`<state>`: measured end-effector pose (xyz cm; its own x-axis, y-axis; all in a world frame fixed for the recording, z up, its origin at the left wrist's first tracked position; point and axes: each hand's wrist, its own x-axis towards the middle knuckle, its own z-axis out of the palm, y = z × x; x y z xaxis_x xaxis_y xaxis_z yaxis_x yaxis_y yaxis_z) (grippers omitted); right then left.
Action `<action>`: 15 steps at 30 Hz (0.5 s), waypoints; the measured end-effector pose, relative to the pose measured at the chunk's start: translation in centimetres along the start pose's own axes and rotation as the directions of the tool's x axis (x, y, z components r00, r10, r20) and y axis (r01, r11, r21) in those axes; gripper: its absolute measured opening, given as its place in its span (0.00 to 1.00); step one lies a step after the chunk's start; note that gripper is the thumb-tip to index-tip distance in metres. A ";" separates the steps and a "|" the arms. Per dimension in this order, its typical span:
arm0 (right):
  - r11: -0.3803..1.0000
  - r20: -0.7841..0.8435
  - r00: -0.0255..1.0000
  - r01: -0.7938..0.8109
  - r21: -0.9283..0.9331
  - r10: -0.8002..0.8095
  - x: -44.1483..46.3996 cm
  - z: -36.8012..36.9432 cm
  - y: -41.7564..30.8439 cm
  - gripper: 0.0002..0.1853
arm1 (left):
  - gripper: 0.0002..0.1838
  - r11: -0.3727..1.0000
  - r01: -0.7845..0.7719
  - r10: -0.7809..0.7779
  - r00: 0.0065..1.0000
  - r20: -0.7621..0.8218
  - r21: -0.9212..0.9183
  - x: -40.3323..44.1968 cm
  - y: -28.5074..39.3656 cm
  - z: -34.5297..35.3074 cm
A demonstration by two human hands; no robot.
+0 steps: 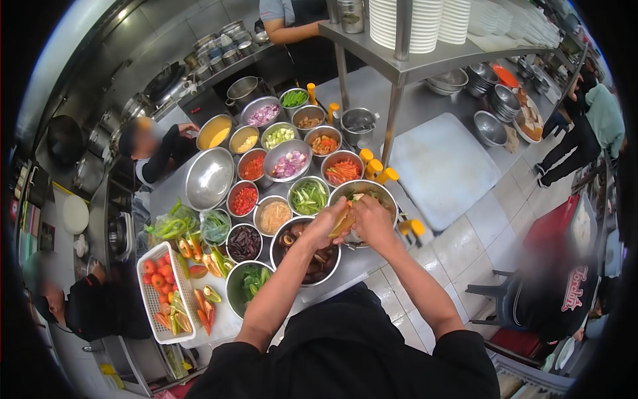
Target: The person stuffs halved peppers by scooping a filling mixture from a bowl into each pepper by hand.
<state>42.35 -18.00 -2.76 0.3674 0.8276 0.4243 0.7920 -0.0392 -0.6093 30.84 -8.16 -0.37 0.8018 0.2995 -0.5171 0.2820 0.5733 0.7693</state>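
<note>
My left hand [325, 223] is closed around a yellow-orange piece of pepper [343, 226]. Close beside it, the bent fingers of my right hand [371, 221] press at the far end of the same piece; their tips are partly hidden. Both hands are over the near side of a steel bowl [391, 198], whose pale contents show only in part. Below my left wrist stands a bowl of dark brown pieces [319, 271], perhaps mushrooms. Sliced green pepper [310, 197] and orange-red strips [342, 171] fill bowls just beyond my hands.
A white basket [143, 286] holds tomatoes and cut peppers at left, near loose pepper halves [216, 261]. Several ingredient bowls crowd the table. A white cutting board [442, 169] and steel shelf post [392, 120] stand right. Yellow-capped bottles [412, 227] sit by the table edge. Co-workers stand around.
</note>
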 end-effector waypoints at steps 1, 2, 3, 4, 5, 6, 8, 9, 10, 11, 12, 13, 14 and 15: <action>0.999 -0.029 0.999 0.024 -0.047 -0.025 0.0 0.1 0.0 0.07 | 0.23 1.000 -0.005 0.004 1.000 -0.001 -0.025 -0.1 0.1 0.2; 0.994 -0.057 0.997 0.047 -0.095 -0.053 0.0 0.1 0.0 0.07 | 0.23 0.999 -0.010 0.010 1.000 -0.002 -0.050 -0.2 0.1 0.4; 0.994 -0.055 0.997 0.051 -0.094 -0.056 -0.1 0.3 0.2 0.07 | 0.23 0.999 -0.012 0.012 1.000 -0.005 -0.052 -0.1 0.1 0.5; 0.995 -0.028 0.999 0.017 -0.101 -0.020 -0.2 0.5 0.5 0.05 | 0.23 0.999 0.000 -0.001 1.000 -0.011 -0.038 -0.1 0.1 0.6; 0.994 -0.002 1.000 -0.017 -0.109 0.017 -0.3 0.7 0.7 0.03 | 0.22 1.000 0.013 -0.014 1.000 -0.018 -0.025 -0.1 0.0 0.7; 0.994 0.001 1.000 -0.014 -0.108 0.014 -0.2 0.4 0.6 0.03 | 0.22 1.000 0.011 -0.012 1.000 -0.020 -0.027 -0.2 -0.1 0.7; 0.851 0.163 0.903 -0.429 0.302 0.397 0.2 -0.1 0.3 0.04 | 0.22 0.999 -0.021 0.022 0.999 0.030 -0.028 -0.4 -0.1 0.6; 0.853 0.164 0.905 -0.425 0.303 0.393 0.1 0.4 1.1 0.04 | 0.22 0.999 -0.025 0.026 0.999 0.028 -0.029 -0.3 -0.2 0.3; 0.780 0.170 0.891 -0.451 0.434 0.421 0.1 1.3 2.3 0.05 | 0.22 0.998 -0.018 0.022 0.998 0.053 -0.064 -0.1 -0.5 -0.1; 0.689 0.180 0.876 -0.466 0.555 0.447 -0.1 2.0 3.4 0.06 | 0.23 0.995 -0.011 0.019 0.997 0.079 -0.100 0.1 -0.7 -0.4; 0.693 0.179 0.879 -0.461 0.555 0.442 0.1 1.2 2.7 0.06 | 0.23 0.995 -0.017 0.025 0.997 0.079 -0.099 0.1 -0.7 -0.5; 0.701 0.082 0.847 -0.485 0.523 0.525 0.5 -0.3 1.4 0.06 | 0.24 0.990 -0.035 0.045 0.997 0.069 -0.136 0.2 -0.7 -0.5; 0.706 -0.020 0.805 -0.508 0.494 0.593 1.0 -1.1 0.6 0.07 | 0.25 0.984 -0.057 0.068 0.996 0.059 -0.171 0.2 -0.7 -0.6; 0.714 -0.023 0.813 -0.496 0.495 0.581 0.8 -0.6 1.3 0.07 | 0.25 0.983 -0.072 0.082 0.995 0.056 -0.169 0.4 -0.8 -0.4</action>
<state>43.94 -17.76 -2.78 0.7705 0.6374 0.0065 0.1417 -0.1614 -0.9767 30.69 -8.21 -1.38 0.8503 0.3026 -0.4306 0.1307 0.6711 0.7297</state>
